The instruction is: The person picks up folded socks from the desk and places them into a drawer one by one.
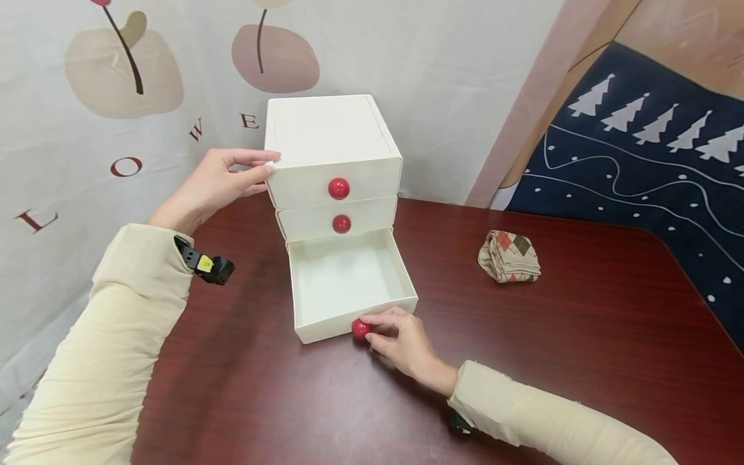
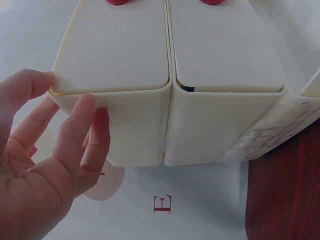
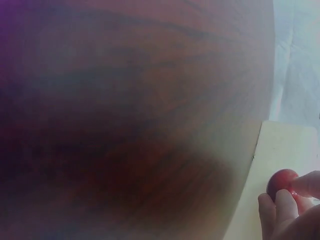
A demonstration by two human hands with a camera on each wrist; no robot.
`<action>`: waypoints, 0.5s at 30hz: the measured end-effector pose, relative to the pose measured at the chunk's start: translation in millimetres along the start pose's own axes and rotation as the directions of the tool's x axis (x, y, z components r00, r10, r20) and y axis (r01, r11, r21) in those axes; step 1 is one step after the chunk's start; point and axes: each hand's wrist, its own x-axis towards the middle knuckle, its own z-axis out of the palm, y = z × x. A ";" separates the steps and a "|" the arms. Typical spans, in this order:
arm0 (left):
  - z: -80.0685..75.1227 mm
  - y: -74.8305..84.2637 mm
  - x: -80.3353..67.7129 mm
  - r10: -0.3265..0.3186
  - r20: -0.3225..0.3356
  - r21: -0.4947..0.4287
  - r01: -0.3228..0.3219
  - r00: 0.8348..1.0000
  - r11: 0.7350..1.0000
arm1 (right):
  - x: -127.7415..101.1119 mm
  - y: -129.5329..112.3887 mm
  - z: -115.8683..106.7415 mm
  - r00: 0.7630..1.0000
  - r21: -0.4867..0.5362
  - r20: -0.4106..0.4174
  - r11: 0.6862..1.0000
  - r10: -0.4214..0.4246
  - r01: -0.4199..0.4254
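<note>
In the head view, a white three-drawer cabinet [image 1: 325, 129] is stood near the back edge of the worktop [image 1: 279, 400], its bottom drawer [image 1: 325, 330] extended toward the front edge. The cabinet's upper left front corner is touched by the left hand [image 1: 210, 183], its fingers spread. The drawer's red knob [image 1: 359, 329] is pinched by the right hand [image 1: 408, 343]. A folded argyle cloth [image 1: 513, 258] is placed between the cabinet and the worktop's right edge.

In the left wrist view, fingertips [image 2: 83, 106] are rested along the cabinet's edge and side.

In the right wrist view, the knob is held between thumb and fingers.
</note>
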 end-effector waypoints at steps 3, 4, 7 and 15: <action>-0.5 -0.8 0.2 0.007 -0.003 0.000 -0.007 1.000 1.000 | 0.1 -0.3 -1.8 0.999 0.045 0.045 0.999 -0.005 0.003; -0.5 -1.1 0.3 0.010 -0.004 -0.002 -0.010 1.000 1.000 | 0.2 -0.9 -2.7 0.998 0.056 0.063 0.998 0.000 -0.003; -0.2 -1.8 0.8 0.019 -0.007 -0.008 -0.019 1.000 1.000 | 0.9 -2.4 -6.9 0.990 0.118 0.143 0.993 -0.001 -0.016; 1.0 -1.7 1.5 0.024 -0.008 -0.015 -0.024 1.000 1.000 | 2.7 -10.5 -45.8 0.953 0.144 0.301 0.989 -0.028 -0.016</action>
